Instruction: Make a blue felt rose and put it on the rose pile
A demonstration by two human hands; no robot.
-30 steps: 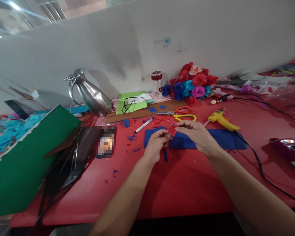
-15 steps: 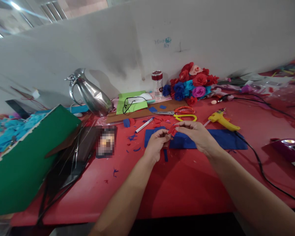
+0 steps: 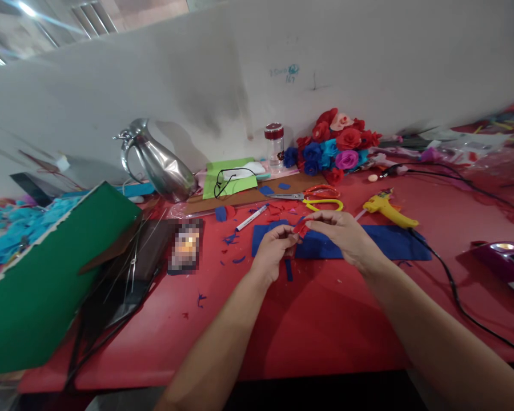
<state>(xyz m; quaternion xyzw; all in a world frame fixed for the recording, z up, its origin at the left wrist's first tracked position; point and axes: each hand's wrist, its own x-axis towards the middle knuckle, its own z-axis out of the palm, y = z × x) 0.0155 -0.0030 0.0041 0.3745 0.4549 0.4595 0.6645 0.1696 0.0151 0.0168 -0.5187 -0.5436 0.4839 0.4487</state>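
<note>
A small red piece of crepe paper or similar sheet (image 3: 300, 227) is pinched between both hands above the table. My left hand (image 3: 276, 249) holds its left side, fingers closed. From the right, my right hand (image 3: 341, 235) grips the other side between thumb and fingertips. Beneath them lies a folded blue sheet (image 3: 385, 241), partly hidden by my hands and wrist. A narrow blue strip (image 3: 288, 270) sticks out below my left hand. Just behind are scissors (image 3: 323, 203) with yellow and red handles, and a white marker (image 3: 251, 218).
A yellow glue gun (image 3: 388, 211) with a black cord lies at right, near a purple device (image 3: 506, 264). Behind stand paper flowers (image 3: 345, 145), a glass bottle (image 3: 274, 149) and a metal jug (image 3: 160, 162). A green board (image 3: 55, 285) leans at left. Blue scraps (image 3: 230, 238) litter the red table (image 3: 317, 331).
Hardly anything differs. Both hands keep their pinch on the red piece in almost the same spot.
</note>
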